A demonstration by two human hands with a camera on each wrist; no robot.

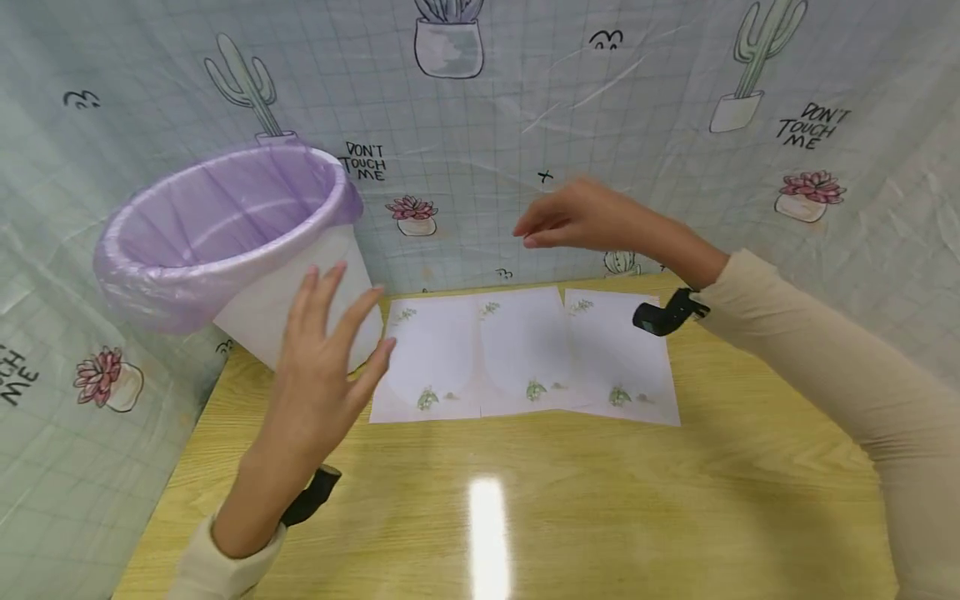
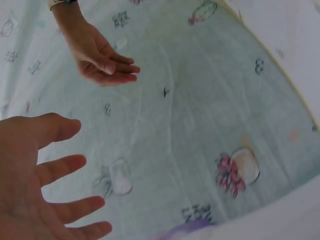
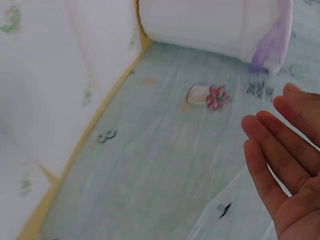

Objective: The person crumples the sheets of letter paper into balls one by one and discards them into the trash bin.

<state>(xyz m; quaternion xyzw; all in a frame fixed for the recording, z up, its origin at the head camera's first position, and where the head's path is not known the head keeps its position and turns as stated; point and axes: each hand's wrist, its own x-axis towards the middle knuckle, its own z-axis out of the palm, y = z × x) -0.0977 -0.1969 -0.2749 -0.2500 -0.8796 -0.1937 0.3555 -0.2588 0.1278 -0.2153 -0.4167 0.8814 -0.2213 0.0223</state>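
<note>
My left hand (image 1: 315,387) is raised in front of the white bin, its fingers spread and nothing in them. Farther back, my right hand (image 1: 573,217) hovers over the sheets with fingers loosely bent and holding nothing; the right wrist view shows its bare palm and fingers (image 3: 275,155). Three white paper sheets lie side by side on the table: a left sheet (image 1: 431,350), a middle sheet (image 1: 525,350) and a right sheet (image 1: 618,354), each printed with small green plants. Both hands are apart from the paper.
At the back left stands a white bin (image 1: 300,292) lined with a purple plastic bag (image 1: 225,208). A cloth with cactus drawings (image 1: 495,125) hangs behind and at the sides. The wooden table (image 1: 600,500) carries a bright light reflection near its front.
</note>
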